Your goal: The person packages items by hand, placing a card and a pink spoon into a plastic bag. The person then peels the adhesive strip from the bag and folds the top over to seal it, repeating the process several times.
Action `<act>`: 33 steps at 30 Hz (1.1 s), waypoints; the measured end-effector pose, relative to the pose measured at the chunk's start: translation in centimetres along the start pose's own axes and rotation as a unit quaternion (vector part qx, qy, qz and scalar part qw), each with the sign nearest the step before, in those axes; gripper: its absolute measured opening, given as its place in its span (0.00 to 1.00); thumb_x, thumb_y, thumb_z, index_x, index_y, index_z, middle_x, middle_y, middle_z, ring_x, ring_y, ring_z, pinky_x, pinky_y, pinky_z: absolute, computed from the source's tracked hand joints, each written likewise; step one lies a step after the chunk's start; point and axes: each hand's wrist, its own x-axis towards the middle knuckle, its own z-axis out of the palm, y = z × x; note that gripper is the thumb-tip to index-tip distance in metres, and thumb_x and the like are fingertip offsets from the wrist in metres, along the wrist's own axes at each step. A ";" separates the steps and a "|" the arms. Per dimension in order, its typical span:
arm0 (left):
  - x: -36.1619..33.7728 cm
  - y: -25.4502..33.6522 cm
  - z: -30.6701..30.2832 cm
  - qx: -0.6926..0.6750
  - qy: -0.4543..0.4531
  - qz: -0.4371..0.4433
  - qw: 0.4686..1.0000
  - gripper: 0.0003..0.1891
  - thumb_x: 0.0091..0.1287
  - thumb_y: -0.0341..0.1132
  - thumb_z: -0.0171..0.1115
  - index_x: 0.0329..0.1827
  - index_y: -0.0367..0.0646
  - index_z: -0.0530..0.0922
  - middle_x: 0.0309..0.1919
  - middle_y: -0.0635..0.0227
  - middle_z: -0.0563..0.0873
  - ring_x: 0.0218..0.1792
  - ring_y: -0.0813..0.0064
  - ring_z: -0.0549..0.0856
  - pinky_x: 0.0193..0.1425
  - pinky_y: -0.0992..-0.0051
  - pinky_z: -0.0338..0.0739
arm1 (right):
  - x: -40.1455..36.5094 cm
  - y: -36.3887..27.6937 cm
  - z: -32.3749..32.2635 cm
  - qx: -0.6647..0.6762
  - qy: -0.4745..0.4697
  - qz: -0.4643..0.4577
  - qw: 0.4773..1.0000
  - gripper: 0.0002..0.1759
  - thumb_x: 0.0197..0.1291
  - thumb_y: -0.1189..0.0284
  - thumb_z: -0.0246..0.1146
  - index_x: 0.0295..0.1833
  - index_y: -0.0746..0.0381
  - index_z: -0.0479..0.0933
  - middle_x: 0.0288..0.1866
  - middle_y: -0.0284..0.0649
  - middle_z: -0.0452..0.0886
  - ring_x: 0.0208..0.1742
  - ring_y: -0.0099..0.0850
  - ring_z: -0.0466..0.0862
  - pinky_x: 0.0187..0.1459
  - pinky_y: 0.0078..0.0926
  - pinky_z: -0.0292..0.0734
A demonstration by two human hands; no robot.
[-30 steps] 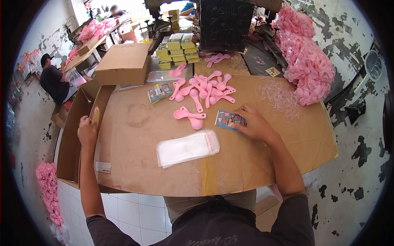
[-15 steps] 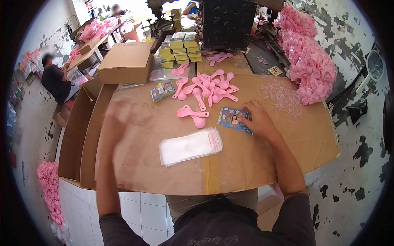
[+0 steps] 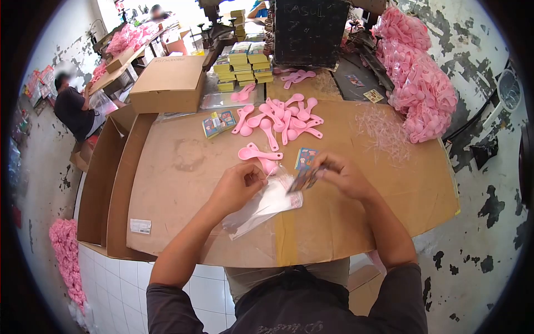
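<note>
My left hand [image 3: 240,186] is closed in a pinch on the edge of a clear plastic bag [image 3: 240,221], lifted a little over the stack of clear bags [image 3: 272,201]. Held tilted in my right hand [image 3: 344,175] is a printed card [image 3: 302,181], close to the bags' right end. More blue printed cards [image 3: 305,158] lie flat just behind it. Two pink measuring spoons [image 3: 253,152] rest behind my left hand, partly overlapping. Farther back is a loose heap of pink spoons [image 3: 283,118], with a bundle of cards [image 3: 219,123] at its left.
A closed cardboard box [image 3: 168,83] stands at the back left, above an open carton [image 3: 105,189]. Stacked card bundles [image 3: 243,62] stand behind. Bagged pink spoons [image 3: 420,83] pile up on the right, near plastic scraps [image 3: 384,133]. A white label [image 3: 141,226] lies at left. Another person [image 3: 75,108] sits far left.
My left hand has come from the left side of the table to the bags and pinched one. My right hand has lifted a card from the blue cards and moved it toward the bags.
</note>
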 end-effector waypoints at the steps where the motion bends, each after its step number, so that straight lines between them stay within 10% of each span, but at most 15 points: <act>1: 0.0 -0.1 0.0 -0.014 0.005 0.005 1.000 0.08 0.68 0.30 0.75 0.45 0.36 0.87 0.32 0.74 0.86 0.30 0.86 0.80 0.37 0.78 0.77 | 0.0 0.1 0.8 -0.014 -0.042 -0.020 0.999 0.08 0.69 0.77 0.65 0.51 0.66 0.80 0.48 0.39 0.86 0.49 0.29 0.85 0.54 0.30 0.79; 14: -0.4 -1.2 0.2 -0.190 -0.004 0.010 0.982 0.07 0.71 0.28 0.72 0.44 0.33 0.84 0.37 0.71 0.87 0.38 0.84 0.83 0.42 0.76 0.79 | 0.1 -1.1 4.2 -0.237 -0.116 -0.149 0.953 0.12 0.60 0.79 0.69 0.49 0.59 0.83 0.49 0.34 0.88 0.52 0.32 0.86 0.65 0.39 0.69; 23: -0.4 -0.9 -0.8 -0.194 -0.027 -0.038 0.980 0.10 0.76 0.29 0.66 0.55 0.34 0.83 0.43 0.70 0.90 0.41 0.86 0.85 0.43 0.82 0.80 | -0.1 -0.4 4.0 -0.278 -0.137 -0.069 0.948 0.09 0.66 0.72 0.66 0.50 0.58 0.84 0.47 0.40 0.86 0.52 0.40 0.85 0.67 0.40 0.71; 28: 0.0 -1.4 -0.9 -0.240 0.071 0.084 0.965 0.08 0.77 0.29 0.64 0.54 0.34 0.83 0.42 0.65 0.91 0.41 0.81 0.88 0.46 0.80 0.83 | 0.0 -0.3 4.3 -0.272 -0.117 -0.087 0.951 0.09 0.66 0.72 0.66 0.50 0.60 0.84 0.45 0.42 0.86 0.48 0.42 0.85 0.60 0.39 0.76; 33: -0.9 0.4 -3.9 -0.379 0.014 0.012 0.925 0.09 0.77 0.30 0.64 0.54 0.36 0.82 0.45 0.59 0.92 0.41 0.73 0.92 0.45 0.76 0.86 | 0.1 0.4 3.7 -0.218 -0.030 -0.010 0.976 0.09 0.68 0.73 0.67 0.51 0.63 0.83 0.43 0.40 0.86 0.43 0.33 0.86 0.50 0.32 0.80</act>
